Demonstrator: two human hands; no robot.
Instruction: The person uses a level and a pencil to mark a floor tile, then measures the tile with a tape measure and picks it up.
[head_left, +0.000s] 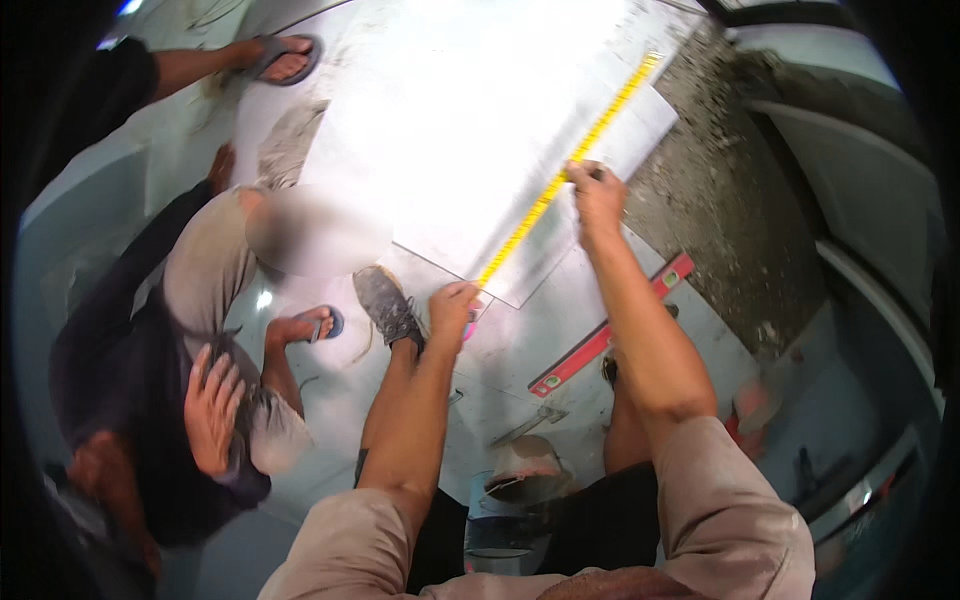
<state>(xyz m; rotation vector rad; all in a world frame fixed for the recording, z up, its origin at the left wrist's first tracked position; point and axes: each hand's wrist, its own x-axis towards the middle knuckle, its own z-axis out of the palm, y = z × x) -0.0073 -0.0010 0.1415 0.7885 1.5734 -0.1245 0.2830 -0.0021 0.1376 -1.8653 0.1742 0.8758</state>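
While your left hand (453,310) is closed round the near end of the yellow tape (545,202), with a bit of pink showing just below the fingers, the blade runs out away from you, up and to the right over the pale tiles (430,150). Your right hand (600,203) is at the tape's right edge, partway along, fingers curled and touching it — you can't tell from here whether they pinch it.

Under your right forearm lies the red level (572,366), slanting across the floor. Beyond the tiles, to the right, is a patch of rubble (715,190). Your left shoe (383,300) is just beside your left wrist, and a bucket (528,458) stands between your legs. Left of you a co-worker (110,370) sits low — one hand (212,410) open, fingers spread, well apart from the tape.
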